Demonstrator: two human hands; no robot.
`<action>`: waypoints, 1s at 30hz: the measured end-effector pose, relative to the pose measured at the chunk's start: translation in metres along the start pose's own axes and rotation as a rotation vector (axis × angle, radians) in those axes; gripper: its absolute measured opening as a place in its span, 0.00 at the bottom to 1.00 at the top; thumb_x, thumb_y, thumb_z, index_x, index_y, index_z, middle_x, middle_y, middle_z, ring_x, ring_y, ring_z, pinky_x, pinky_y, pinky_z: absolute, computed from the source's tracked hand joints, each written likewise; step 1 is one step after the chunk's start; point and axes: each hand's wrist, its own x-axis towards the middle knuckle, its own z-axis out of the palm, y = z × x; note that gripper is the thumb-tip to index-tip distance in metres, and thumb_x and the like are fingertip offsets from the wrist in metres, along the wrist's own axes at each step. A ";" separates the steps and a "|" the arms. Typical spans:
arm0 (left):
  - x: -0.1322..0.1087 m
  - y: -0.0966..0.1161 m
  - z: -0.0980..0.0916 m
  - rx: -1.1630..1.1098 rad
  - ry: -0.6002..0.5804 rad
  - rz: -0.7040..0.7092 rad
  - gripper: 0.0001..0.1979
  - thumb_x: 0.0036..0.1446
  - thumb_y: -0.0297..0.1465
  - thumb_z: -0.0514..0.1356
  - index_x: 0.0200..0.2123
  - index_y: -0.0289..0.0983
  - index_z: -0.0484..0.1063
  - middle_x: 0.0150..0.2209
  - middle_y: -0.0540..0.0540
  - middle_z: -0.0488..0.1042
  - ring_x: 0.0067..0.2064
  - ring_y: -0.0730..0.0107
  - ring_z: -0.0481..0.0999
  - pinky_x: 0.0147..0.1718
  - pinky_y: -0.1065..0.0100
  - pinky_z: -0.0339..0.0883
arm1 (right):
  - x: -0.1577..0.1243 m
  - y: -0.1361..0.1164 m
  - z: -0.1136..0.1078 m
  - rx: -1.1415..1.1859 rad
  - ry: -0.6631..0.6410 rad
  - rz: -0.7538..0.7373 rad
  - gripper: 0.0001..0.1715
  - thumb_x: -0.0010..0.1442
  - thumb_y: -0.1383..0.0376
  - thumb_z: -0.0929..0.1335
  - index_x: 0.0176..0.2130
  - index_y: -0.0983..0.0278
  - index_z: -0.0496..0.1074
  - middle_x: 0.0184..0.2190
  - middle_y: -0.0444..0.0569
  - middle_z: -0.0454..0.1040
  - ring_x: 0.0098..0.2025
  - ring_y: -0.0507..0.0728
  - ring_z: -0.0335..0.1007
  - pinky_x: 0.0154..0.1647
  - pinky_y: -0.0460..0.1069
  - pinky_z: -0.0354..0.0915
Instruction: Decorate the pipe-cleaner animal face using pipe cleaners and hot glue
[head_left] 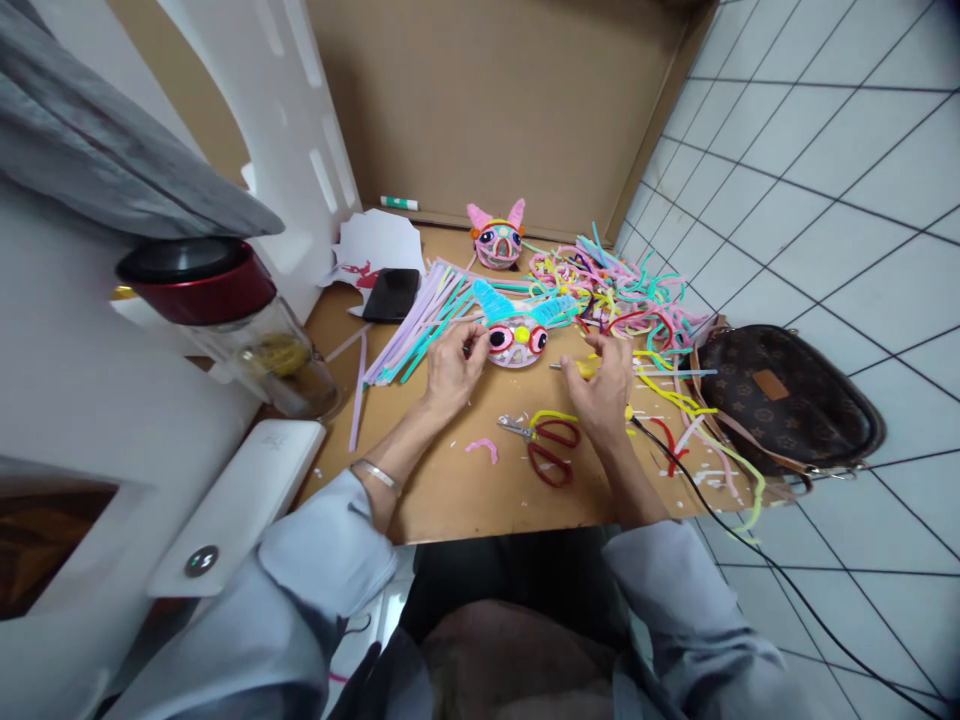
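Note:
A small craft animal face (516,342) made of pipe cleaners lies on the brown table, with blue ears, black-centred eyes ringed in red and a yellow dot between them. My left hand (454,370) is closed at its left edge, thumb and fingers pinched together there. In my right hand (604,388), to the right of the face, is a yellow corded soldering iron (586,369). Its thin metal tip points left toward the craft, apart from it. Red-handled scissors (551,440) lie spread on the table between my forearms, beside a curved pink scrap (482,448).
Behind stands a finished-looking pink-eared face (496,238). A tangled pile of pipe cleaners (615,290) lies right of it, straight ones (420,325) to the left. Also around are a phone (391,295), glass bottle (277,350), white power bank (247,500), brown bag (787,390) and black cable (720,515).

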 end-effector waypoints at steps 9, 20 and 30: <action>-0.004 -0.005 0.005 0.089 0.072 0.144 0.07 0.62 0.31 0.59 0.31 0.36 0.74 0.28 0.48 0.75 0.27 0.73 0.70 0.31 0.70 0.66 | 0.024 -0.044 0.046 0.164 0.183 -0.224 0.13 0.58 0.71 0.62 0.40 0.60 0.71 0.41 0.51 0.72 0.48 0.60 0.69 0.51 0.57 0.64; -0.003 -0.004 0.001 0.157 0.007 0.153 0.09 0.63 0.31 0.57 0.32 0.36 0.74 0.30 0.46 0.76 0.29 0.71 0.72 0.33 0.69 0.67 | 0.008 -0.039 0.046 0.042 0.023 -0.154 0.14 0.63 0.67 0.60 0.40 0.60 0.74 0.42 0.54 0.72 0.51 0.62 0.68 0.55 0.59 0.61; -0.002 -0.008 0.001 0.179 -0.009 0.207 0.08 0.63 0.30 0.57 0.32 0.37 0.72 0.30 0.46 0.76 0.31 0.71 0.72 0.34 0.69 0.67 | 0.010 -0.036 0.045 0.146 0.058 -0.053 0.12 0.61 0.66 0.61 0.37 0.61 0.73 0.41 0.53 0.71 0.49 0.62 0.69 0.56 0.59 0.61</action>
